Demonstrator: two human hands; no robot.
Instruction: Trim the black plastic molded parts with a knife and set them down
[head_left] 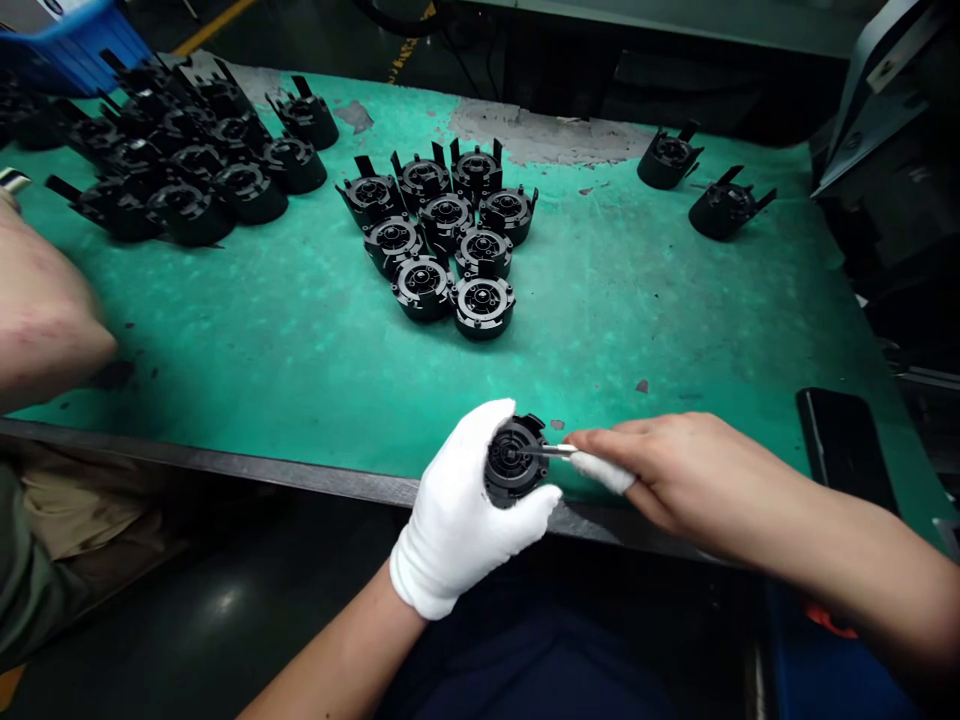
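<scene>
My left hand (461,515), in a white glove, is wrapped around a round black plastic housing (511,484) at the table's front edge. The housing's ringed face is turned up toward me. Pinched in my right hand (679,465) is a thin, knife-like tool (553,451) with a pale handle end. Its narrow grey tip reaches over the middle of the housing; whether it touches cannot be made out. White cloth covers one finger of the right hand, and the rest is bare. Most of the tool's handle is hidden by the fingers.
Several like housings (484,300) stand grouped mid-table, with a larger cluster (187,205) at left and two more (724,208) at right. A black phone-like object (844,445) lies at right. Another person's arm (45,310) rests at left near a blue bin (82,45).
</scene>
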